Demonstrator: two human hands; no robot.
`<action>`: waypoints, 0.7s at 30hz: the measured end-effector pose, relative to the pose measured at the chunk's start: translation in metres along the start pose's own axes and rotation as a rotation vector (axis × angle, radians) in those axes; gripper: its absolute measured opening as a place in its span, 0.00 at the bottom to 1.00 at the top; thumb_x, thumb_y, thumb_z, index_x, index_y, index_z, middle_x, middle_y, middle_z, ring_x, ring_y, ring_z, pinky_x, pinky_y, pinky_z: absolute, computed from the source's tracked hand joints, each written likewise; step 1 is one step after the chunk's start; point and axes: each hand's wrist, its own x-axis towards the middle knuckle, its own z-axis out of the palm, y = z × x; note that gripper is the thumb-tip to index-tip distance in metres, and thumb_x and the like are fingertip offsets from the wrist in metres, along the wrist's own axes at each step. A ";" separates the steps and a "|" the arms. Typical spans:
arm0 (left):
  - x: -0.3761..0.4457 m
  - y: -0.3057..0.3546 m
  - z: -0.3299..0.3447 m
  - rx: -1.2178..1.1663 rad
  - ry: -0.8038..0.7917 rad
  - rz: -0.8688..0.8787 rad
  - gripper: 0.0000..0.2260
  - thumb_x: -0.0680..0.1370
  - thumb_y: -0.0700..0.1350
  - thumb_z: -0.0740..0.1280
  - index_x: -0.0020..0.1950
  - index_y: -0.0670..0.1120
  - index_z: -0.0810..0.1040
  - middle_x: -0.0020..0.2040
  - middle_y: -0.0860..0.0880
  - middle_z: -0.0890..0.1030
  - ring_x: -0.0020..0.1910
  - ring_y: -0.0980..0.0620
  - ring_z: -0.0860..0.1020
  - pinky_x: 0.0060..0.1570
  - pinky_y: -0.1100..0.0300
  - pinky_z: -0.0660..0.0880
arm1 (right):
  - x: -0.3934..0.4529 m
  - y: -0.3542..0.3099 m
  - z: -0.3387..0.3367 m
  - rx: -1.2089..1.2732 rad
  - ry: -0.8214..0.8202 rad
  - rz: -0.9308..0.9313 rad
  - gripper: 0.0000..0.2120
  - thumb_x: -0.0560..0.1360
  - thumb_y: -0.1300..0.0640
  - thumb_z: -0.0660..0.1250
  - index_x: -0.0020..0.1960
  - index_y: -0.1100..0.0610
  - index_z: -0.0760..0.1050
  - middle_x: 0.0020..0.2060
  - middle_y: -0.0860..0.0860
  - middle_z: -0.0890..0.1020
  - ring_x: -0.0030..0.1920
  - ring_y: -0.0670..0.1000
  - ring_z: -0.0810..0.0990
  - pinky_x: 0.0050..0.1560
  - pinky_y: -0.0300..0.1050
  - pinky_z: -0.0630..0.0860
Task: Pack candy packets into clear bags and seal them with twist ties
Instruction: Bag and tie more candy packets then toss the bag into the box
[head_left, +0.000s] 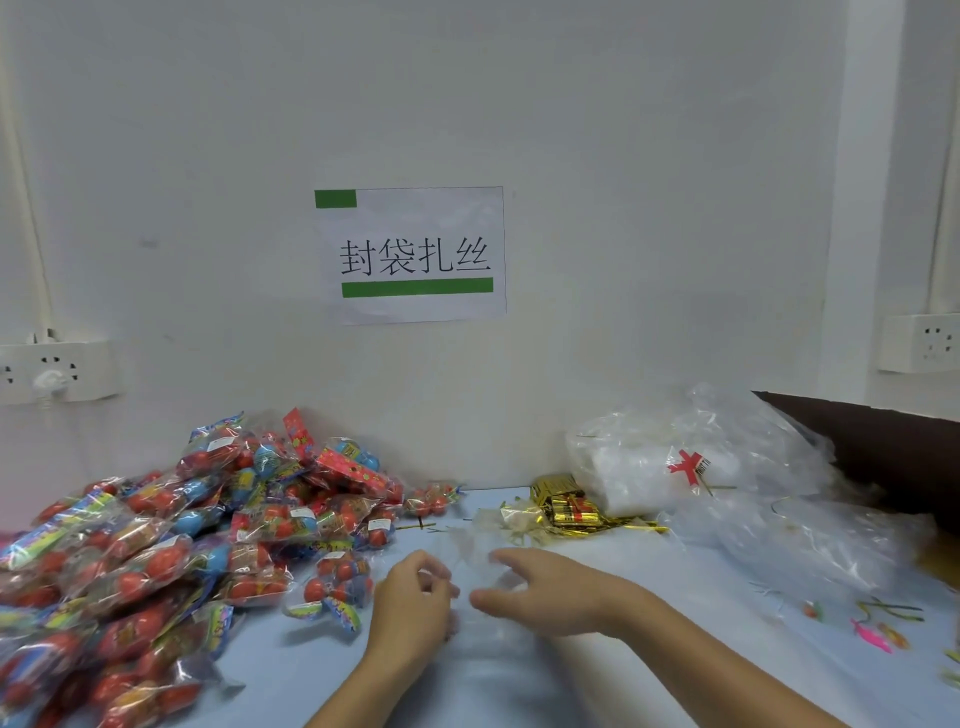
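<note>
Okay so my view has both hands low in the middle of the frame, over the pale blue table (649, 597). My left hand (410, 605) has its fingers curled in and looks like it's pinching the edge of a clear bag (475, 558), which is so see-through and blurry I can barely trace it. My right hand (545, 592) sits just beside it, thumb and fingers spread a bit around the same bag; honestly can't tell if it's really gripping or just touching it.

The candy packets (156, 561) are a big messy heap filling the lower left of the frame, red and blue stuff in clear wrap, the nearest ones right next to my left hand. The gold twist ties (569, 506) lie in a bundle just above my hands, centre-right. A heap of clear plastic bags (727, 467) takes up the right side against the wall.

A paper sign (415, 254) with green bars hangs on the wall, centre frame. White power sockets (57, 371) sit at the left and right edges.
</note>
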 end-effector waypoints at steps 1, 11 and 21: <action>0.003 0.001 0.002 0.004 -0.036 -0.023 0.09 0.79 0.32 0.59 0.44 0.41 0.77 0.38 0.44 0.83 0.26 0.49 0.77 0.27 0.59 0.74 | 0.005 -0.005 0.003 -0.007 0.007 0.015 0.39 0.77 0.37 0.65 0.80 0.54 0.56 0.75 0.49 0.69 0.71 0.48 0.70 0.62 0.38 0.67; 0.004 -0.007 0.026 -0.081 0.215 0.008 0.11 0.76 0.30 0.64 0.38 0.43 0.76 0.34 0.47 0.81 0.36 0.47 0.77 0.37 0.56 0.73 | 0.040 -0.026 0.064 0.346 0.675 0.043 0.12 0.77 0.58 0.66 0.60 0.52 0.79 0.53 0.46 0.82 0.49 0.43 0.78 0.50 0.32 0.74; -0.001 -0.004 0.019 -0.283 0.133 0.073 0.15 0.79 0.30 0.57 0.47 0.48 0.75 0.42 0.48 0.79 0.39 0.52 0.76 0.35 0.67 0.72 | 0.029 -0.016 0.065 0.450 0.771 0.003 0.09 0.73 0.64 0.67 0.40 0.51 0.76 0.36 0.44 0.80 0.41 0.44 0.79 0.39 0.30 0.72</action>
